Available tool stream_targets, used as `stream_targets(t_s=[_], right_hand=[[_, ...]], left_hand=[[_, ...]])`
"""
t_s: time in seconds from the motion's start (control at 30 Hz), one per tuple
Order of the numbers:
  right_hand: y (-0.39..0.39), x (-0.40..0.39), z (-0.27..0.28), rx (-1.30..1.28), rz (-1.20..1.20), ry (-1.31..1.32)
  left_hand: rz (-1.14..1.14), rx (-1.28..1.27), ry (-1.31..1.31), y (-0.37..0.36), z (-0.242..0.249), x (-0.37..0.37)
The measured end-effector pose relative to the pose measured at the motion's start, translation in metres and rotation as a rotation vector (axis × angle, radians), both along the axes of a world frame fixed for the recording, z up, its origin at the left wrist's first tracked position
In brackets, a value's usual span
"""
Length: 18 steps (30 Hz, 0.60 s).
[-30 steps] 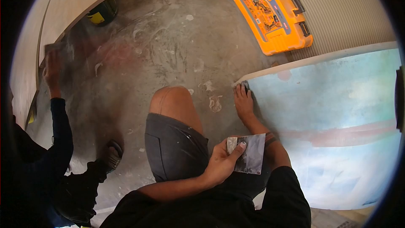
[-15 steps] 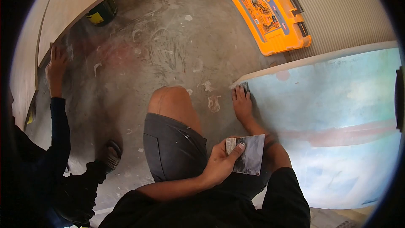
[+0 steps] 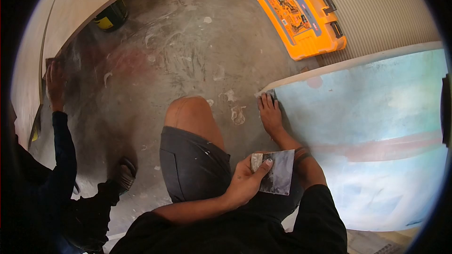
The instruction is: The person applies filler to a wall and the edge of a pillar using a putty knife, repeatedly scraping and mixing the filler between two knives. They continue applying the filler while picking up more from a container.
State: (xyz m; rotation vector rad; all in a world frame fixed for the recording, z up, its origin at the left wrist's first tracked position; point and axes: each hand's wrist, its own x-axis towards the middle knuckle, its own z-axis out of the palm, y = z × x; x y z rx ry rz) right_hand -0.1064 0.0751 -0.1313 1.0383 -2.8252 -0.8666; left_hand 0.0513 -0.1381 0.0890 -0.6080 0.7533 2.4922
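Observation:
My left hand [image 3: 248, 178] is closed around a square scraper plate [image 3: 282, 173] with a pale grip, above my lap; its thumb lies on the smeared grey face. To the right, my right hand [image 3: 270, 112] presses a small dark piece [image 3: 270, 93] against the near corner of a large painted board [image 3: 367, 103]. The fingers cover most of that piece, so I cannot make out exactly what it is. The board is light blue with a pinkish stripe and a pale edge.
An orange tool case [image 3: 297, 16] lies at the top right on a ribbed surface [image 3: 381, 9]. At the left, a co-worker's hand [image 3: 55, 84] touches the edge of a curved wooden panel [image 3: 89, 4]. A dark bucket [image 3: 112, 16] stands beneath it.
The co-worker's hand has moved slightly left and down along the wooden panel, with a dark piece now showing at its fingertips. My own hands have barely moved.

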Motion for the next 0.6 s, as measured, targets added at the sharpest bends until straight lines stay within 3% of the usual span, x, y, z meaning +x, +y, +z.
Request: stream_targets(t_s=[0.6], right_hand=[[0.003, -0.001, -0.013, 0.128, 0.022, 0.085]], left_hand=[[-0.034, 0.019, -0.026, 0.005, -0.011, 0.006]])
